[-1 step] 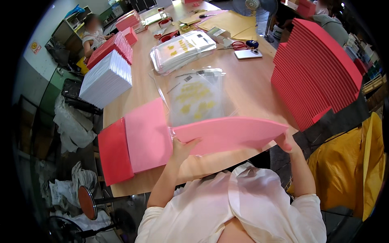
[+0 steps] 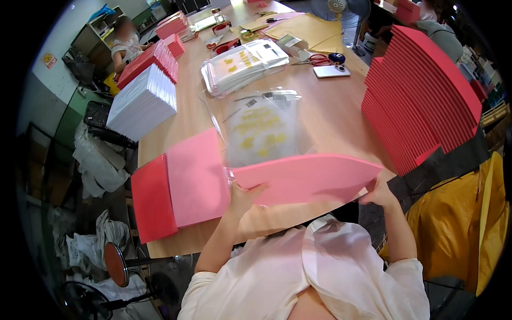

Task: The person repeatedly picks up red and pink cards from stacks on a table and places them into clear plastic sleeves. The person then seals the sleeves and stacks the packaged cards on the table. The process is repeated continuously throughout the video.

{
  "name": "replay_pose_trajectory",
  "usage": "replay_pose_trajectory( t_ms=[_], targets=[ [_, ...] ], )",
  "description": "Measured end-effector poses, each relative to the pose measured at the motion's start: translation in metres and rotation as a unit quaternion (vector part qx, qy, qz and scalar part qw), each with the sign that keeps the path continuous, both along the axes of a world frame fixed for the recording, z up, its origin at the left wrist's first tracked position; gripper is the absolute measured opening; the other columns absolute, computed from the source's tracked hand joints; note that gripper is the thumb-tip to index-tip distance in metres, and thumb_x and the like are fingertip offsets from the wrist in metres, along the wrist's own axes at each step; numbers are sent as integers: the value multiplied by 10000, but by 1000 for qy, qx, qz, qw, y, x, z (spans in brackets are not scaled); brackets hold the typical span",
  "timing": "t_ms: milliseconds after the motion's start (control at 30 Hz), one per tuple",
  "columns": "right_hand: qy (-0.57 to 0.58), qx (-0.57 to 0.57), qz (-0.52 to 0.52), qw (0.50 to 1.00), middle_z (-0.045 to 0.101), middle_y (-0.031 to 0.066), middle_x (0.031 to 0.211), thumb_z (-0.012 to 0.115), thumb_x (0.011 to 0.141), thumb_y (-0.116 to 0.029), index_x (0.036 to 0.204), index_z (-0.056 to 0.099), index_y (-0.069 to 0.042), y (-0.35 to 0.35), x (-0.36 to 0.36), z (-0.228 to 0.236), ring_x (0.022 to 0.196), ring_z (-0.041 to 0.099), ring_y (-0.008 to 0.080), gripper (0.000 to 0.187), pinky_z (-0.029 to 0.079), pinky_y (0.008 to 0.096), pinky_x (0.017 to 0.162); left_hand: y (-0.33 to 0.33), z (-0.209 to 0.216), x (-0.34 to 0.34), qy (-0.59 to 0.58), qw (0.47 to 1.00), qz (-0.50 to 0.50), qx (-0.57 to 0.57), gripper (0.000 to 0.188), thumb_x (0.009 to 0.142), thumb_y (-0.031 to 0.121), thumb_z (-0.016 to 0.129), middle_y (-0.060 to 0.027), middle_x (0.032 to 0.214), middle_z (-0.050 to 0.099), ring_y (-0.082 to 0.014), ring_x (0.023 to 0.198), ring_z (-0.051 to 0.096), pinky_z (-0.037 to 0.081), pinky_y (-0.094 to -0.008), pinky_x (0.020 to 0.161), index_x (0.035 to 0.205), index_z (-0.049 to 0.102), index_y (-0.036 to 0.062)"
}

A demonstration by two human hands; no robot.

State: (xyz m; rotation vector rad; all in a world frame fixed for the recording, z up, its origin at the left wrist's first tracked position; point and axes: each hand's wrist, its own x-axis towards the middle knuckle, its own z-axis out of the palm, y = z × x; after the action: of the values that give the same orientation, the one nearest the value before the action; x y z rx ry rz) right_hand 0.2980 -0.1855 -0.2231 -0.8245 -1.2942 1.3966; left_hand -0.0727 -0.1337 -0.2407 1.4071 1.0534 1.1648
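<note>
A long pink sheet or thin stack of sheets (image 2: 309, 178) stands on edge near the table's front, bowed into a curve. My left hand (image 2: 245, 198) grips its left end, the thumb lying along the near face. At the right end my right hand (image 2: 377, 193) is closed at the lower corner, its fingertips partly hidden. Clear plastic film glints beside my left hand. A flat pink sheet (image 2: 196, 181) lies to the left, overlapping a red packet (image 2: 153, 200). Behind the held piece lie clear plastic bags (image 2: 261, 130) with yellow print.
Tall red stacks (image 2: 418, 101) rise at the right. White stacks (image 2: 144, 98) and red stacks (image 2: 152, 64) line the left edge. Farther back are bundled bags (image 2: 242, 66), scissors (image 2: 314, 60), a phone (image 2: 332, 71) and a fan (image 2: 338, 8). Another person (image 2: 125, 42) sits at the far left.
My right hand has slid slightly down and inward at the sheet's right corner, its fingers more curled. The left hand keeps its hold; the whole view has shifted slightly.
</note>
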Motion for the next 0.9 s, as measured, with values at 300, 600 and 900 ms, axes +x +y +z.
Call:
replay_pose_trajectory(
  t_ms=[300,600,900],
  targets=[
    [-91,-14,-237,967,693,47,909,742,793,6,990,687,23,6,-9,-9,836,645,125,205,523,256,759,18,-8,12,26,997,-3,78,138,798,2,747,-32,871,710,-85,772,635,523,-234,673,931,715,-17],
    [-193,-62,-130,971,701,71,946,734,810,-20,1014,696,29,13,-3,-41,882,644,149,213,518,284,792,25,-34,24,-11,1000,-17,-15,201,808,-5,733,-45,953,702,-95,843,634,521,-237,724,1005,694,-10],
    [-170,-61,-195,964,660,17,915,670,838,39,1007,656,7,4,16,-12,837,619,105,172,494,242,732,38,-10,23,39,997,58,-41,223,901,133,652,-88,1050,682,-166,975,630,501,-296,843,1083,656,4]
  ],
)
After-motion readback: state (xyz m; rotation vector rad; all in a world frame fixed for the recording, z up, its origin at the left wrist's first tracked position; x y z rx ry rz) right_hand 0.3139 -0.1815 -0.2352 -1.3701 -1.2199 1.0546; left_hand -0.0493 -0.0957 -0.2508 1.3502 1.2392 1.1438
